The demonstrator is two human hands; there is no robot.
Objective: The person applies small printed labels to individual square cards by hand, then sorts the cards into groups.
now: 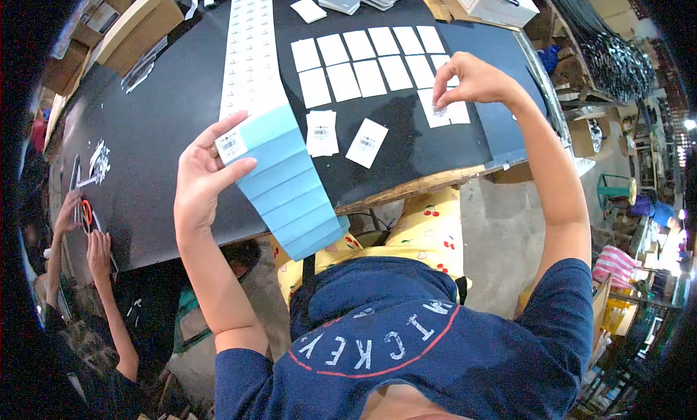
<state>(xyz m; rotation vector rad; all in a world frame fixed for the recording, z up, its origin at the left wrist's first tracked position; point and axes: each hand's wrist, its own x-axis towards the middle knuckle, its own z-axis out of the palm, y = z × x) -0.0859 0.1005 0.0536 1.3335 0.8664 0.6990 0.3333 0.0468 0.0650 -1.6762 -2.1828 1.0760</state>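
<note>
My left hand [197, 179] pinches the end of a label strip between thumb and fingers. Its bare blue backing paper [287, 184] hangs in creased folds over the table edge, and one printed label [231, 144] shows between my fingers. Behind it, the white label part [250, 46] runs to the back. My right hand [475, 79] has thumb and forefinger together on a small barcode label [438, 112] at a white card in the front row, at the right end. Two rows of blank white cards [353, 57] lie to its left. A labelled card [367, 143] and a small labelled stack [321, 133] lie nearer me.
Cardboard boxes [141, 28] stand at the back left, and a white box [497, 2] at the back right. Card stacks [339, 2] lie at the far edge. At left, another person's hands [99, 254] are near orange-handled scissors [87, 214] and white scraps [98, 164].
</note>
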